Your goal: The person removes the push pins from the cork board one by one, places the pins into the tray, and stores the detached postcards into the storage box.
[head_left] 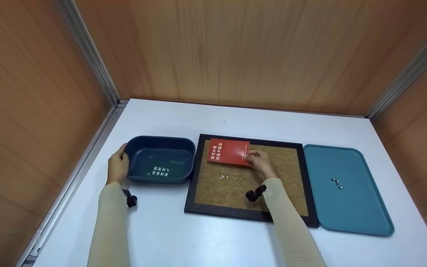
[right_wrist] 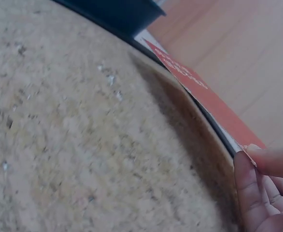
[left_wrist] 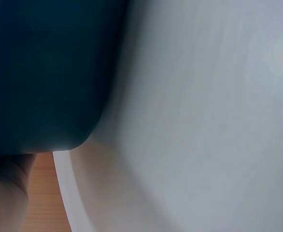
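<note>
A red card (head_left: 226, 151) with white lettering is pinched at its right edge by my right hand (head_left: 260, 162). The right wrist view shows the thumb and fingers (right_wrist: 272, 162) on that edge, with the card (right_wrist: 204, 96) raised over the corkboard (head_left: 235, 194) and casting a shadow. My left hand (head_left: 118, 167) holds the left side of a dark blue basin (head_left: 158, 180); part of its grip is hidden. Inside the basin lies a dark green card (head_left: 167, 168) with white lettering. Several small pushpin-like pieces (head_left: 224, 177) rest on the cork, below the red card.
To the right of the black-framed corkboard, a teal tray (head_left: 354, 207) holds several small metallic pieces (head_left: 336, 181). Basin, board and tray stand side by side on the white table (head_left: 161, 230). Wooden panels (head_left: 235, 55) enclose the back and both sides.
</note>
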`<state>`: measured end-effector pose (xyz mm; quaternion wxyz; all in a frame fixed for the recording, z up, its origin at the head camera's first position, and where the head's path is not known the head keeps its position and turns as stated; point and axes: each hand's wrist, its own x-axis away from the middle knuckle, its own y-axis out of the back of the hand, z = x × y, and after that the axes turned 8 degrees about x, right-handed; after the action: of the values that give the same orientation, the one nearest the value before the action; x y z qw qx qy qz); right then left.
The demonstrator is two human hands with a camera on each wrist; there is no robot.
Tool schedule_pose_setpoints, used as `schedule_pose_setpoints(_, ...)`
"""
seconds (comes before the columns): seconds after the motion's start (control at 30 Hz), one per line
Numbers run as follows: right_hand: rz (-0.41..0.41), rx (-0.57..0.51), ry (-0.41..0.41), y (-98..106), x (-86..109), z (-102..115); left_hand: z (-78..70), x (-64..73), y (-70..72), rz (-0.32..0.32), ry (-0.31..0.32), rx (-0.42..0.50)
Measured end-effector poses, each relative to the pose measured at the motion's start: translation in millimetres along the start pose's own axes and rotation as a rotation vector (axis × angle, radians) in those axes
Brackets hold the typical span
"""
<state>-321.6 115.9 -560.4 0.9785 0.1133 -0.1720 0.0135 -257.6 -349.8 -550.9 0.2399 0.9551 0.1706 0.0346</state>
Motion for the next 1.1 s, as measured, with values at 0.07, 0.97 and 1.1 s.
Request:
schedule_pose_setpoints(0.07, 0.004, -0.019, 0.008, 1, 1.3, 3, -0.1, -0.4, -0.2, 0.003, 0.004, 0.003)
schedule_pose_setpoints(0.97, 0.107, -0.057, 0.110, -28, 16.0, 50, 0.9, -1.1, -0.5, -0.002, -0.012, 0.004)
schedule_pose_setpoints(1.1, 0.115, -0.049, 0.102, -36, 18.1, 56, 0.7, -1.4, -0.3, 0.003, -0.007, 0.002)
